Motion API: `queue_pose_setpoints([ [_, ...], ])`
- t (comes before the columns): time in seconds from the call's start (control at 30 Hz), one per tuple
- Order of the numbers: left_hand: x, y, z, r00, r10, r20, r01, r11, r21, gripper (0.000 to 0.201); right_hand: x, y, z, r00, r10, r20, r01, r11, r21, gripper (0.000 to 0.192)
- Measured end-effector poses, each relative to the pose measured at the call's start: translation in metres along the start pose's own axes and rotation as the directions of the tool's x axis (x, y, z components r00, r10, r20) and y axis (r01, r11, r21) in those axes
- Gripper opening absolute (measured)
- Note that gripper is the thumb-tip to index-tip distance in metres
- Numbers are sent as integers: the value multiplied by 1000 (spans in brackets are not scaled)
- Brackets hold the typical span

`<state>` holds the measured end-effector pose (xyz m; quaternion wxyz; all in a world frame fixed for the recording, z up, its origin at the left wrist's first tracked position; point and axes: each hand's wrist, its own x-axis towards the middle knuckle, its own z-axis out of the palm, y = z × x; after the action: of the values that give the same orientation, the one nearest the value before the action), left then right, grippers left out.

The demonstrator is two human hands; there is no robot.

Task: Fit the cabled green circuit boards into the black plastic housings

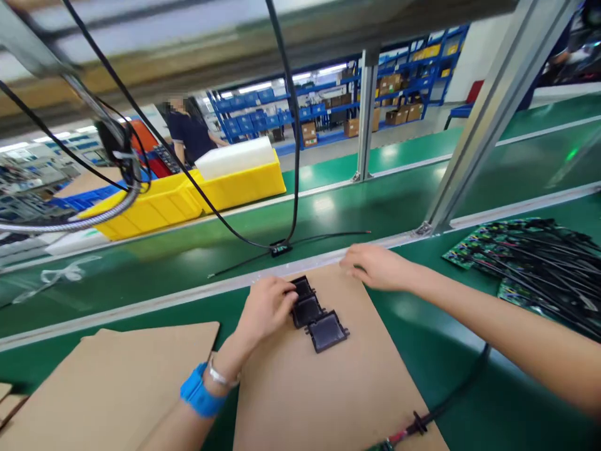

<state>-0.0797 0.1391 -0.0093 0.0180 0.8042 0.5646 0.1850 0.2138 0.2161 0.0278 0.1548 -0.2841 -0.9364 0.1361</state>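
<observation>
Three small black plastic covers lie in a staggered row on a brown cardboard sheet. My left hand, with a blue band and a bracelet on its wrist, has thumb and fingers closed at the farthest cover. Over the far right corner of the cardboard, my right hand has bent fingers, with the thumb apart from them and nothing visible between. A black cable joined to a green circuit board crosses the sheet's near right part.
Circuit boards with black cables are piled at right. More cardboard lies left. Beyond the metal rail, a black cable assembly hangs down to the green surface. Yellow bins stand farther back, near a person. An aluminium post rises at right.
</observation>
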Motion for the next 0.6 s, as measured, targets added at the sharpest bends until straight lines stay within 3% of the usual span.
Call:
queue_pose_setpoints([
  [0.1, -46, 51, 17, 989, 131, 64, -120, 982, -147, 30, -66, -63, 15, 962, -123, 242, 89, 985, 146, 3],
  [0.13, -59, 63, 22, 987, 150, 66, -136, 975, -178, 28, -86, -80, 20, 946, -124, 298, 74, 982, 175, 14],
  [0.17, -70, 72, 25, 985, 159, 64, -143, 970, -198, 25, -104, -94, 26, 936, -71, 343, 3, 981, 195, 20],
  [0.27, -98, 89, 25, 986, 158, 46, -143, 960, -241, 26, -134, -113, 44, 935, 37, 353, -111, 976, 189, 6],
  [0.37, -118, 103, 10, 995, 62, 73, -28, 920, -390, 28, -137, -115, 48, 960, 13, 281, -91, 959, 268, 13],
  [0.47, -126, 124, -5, 958, -47, 284, 224, 740, -634, 43, -129, -117, 40, 985, 8, 175, -63, 948, 312, 16],
  [0.53, -126, 136, -8, 900, -71, 431, 361, 676, -642, 32, -123, -123, 37, 992, 38, 122, -75, 946, 316, 16],
  [0.6, -122, 145, -4, 869, -136, 475, 414, 725, -551, 19, -116, -132, 42, 990, 105, 96, -127, 952, 278, 13],
])
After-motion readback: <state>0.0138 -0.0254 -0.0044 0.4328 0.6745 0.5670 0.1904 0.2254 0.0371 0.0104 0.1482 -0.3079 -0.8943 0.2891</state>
